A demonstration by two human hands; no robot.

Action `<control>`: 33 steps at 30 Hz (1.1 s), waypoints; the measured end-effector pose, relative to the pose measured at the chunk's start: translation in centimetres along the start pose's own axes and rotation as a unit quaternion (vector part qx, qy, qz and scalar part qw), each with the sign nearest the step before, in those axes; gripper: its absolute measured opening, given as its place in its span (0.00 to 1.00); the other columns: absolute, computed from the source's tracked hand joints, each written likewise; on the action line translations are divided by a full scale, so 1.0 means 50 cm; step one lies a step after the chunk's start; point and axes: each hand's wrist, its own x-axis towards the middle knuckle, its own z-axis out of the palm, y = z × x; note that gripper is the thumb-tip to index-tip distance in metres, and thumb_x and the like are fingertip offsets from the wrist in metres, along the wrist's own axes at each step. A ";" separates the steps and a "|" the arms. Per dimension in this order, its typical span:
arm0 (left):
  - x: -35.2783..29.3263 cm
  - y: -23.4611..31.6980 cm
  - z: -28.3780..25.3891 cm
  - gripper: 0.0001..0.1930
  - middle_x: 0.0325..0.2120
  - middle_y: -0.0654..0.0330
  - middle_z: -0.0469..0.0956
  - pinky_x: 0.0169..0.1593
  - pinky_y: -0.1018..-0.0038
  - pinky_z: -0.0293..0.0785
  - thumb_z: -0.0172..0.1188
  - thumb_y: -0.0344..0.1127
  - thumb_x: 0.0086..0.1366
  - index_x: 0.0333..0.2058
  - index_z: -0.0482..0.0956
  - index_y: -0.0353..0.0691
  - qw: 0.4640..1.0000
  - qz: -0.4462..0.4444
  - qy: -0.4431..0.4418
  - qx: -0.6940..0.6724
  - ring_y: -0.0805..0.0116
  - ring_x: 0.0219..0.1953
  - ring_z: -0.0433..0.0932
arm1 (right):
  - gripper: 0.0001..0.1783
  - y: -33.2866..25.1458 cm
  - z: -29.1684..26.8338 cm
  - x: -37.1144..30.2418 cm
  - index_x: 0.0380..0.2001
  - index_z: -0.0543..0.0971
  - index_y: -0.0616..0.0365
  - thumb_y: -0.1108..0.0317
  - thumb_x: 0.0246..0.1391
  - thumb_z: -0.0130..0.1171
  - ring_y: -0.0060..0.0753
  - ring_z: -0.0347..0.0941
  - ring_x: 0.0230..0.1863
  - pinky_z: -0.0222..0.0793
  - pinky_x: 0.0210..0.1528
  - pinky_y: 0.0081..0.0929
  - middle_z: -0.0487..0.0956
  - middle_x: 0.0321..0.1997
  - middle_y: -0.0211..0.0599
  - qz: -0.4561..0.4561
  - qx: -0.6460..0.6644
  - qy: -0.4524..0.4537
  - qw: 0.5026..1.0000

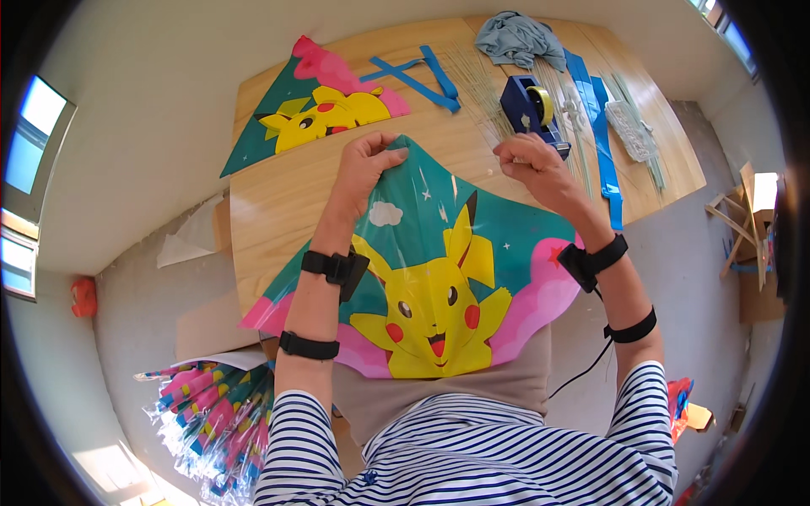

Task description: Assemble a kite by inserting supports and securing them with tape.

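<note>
A kite sail (pixel 426 278), printed with a yellow cartoon animal on green and pink, drapes from the table edge over my lap. Its top corner is pinched between the thumb and fingers of my left hand (pixel 369 169). My right hand (pixel 540 169) is closed in a pinch just in front of the blue tape dispenser (pixel 516 103), which carries a yellow roll of tape (pixel 542 107). Whatever sits between those right fingertips is too small to make out. The right hand is above the table, apart from the sail.
Another kite sail (pixel 325 114) lies at the table's far left. Blue strips (pixel 418 80), thin rods (pixel 477 80), a grey cloth (pixel 519 40) and a clear bag of white pieces (pixel 629 131) lie farther back. Bundled sails in plastic (pixel 215 422) stand at lower left.
</note>
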 end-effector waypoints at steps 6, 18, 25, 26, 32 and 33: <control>-0.071 0.063 0.053 0.12 0.35 0.64 0.82 0.41 0.80 0.78 0.65 0.24 0.59 0.43 0.81 0.34 0.995 0.069 -0.077 -0.006 0.77 0.34 0.79 | 0.02 -0.187 -0.048 0.085 0.29 0.75 0.57 0.77 0.52 0.57 0.41 0.65 0.51 0.61 0.56 0.36 0.73 0.41 0.35 -0.215 -0.217 -0.012 0.952; -0.126 0.103 0.075 0.11 0.32 0.68 0.80 0.41 0.82 0.74 0.66 0.25 0.58 0.41 0.81 0.36 0.987 0.121 -0.100 0.041 0.81 0.34 0.76 | 0.09 -0.288 -0.017 0.133 0.32 0.80 0.61 0.80 0.45 0.57 0.43 0.64 0.58 0.59 0.61 0.41 0.72 0.47 0.39 -0.290 -0.377 -0.091 0.875; -0.130 0.108 0.079 0.09 0.30 0.68 0.79 0.39 0.83 0.73 0.65 0.25 0.59 0.40 0.81 0.36 0.986 0.129 -0.090 0.064 0.81 0.32 0.76 | 0.09 -0.274 -0.006 0.151 0.29 0.83 0.60 0.78 0.42 0.59 0.40 0.66 0.55 0.61 0.58 0.43 0.74 0.43 0.38 -0.319 -0.397 -0.089 0.856; -0.129 0.107 0.080 0.09 0.30 0.68 0.79 0.39 0.83 0.73 0.65 0.25 0.59 0.40 0.81 0.36 0.985 0.130 -0.090 0.064 0.81 0.32 0.76 | 0.09 -0.275 -0.006 0.152 0.29 0.83 0.60 0.78 0.42 0.59 0.40 0.66 0.55 0.61 0.58 0.43 0.74 0.43 0.38 -0.320 -0.401 -0.093 0.853; -0.128 0.107 0.084 0.08 0.29 0.69 0.79 0.38 0.84 0.73 0.65 0.26 0.60 0.39 0.81 0.36 0.986 0.131 -0.083 0.067 0.82 0.31 0.75 | 0.09 -0.275 -0.006 0.159 0.29 0.84 0.57 0.77 0.41 0.61 0.39 0.66 0.55 0.61 0.58 0.42 0.75 0.43 0.36 -0.331 -0.414 -0.091 0.843; -0.127 0.106 0.083 0.08 0.29 0.69 0.79 0.38 0.84 0.73 0.65 0.26 0.60 0.39 0.81 0.36 0.986 0.130 -0.080 0.069 0.83 0.31 0.75 | 0.09 -0.273 -0.005 0.161 0.29 0.84 0.57 0.77 0.40 0.61 0.39 0.66 0.55 0.61 0.59 0.42 0.75 0.43 0.36 -0.333 -0.415 -0.091 0.842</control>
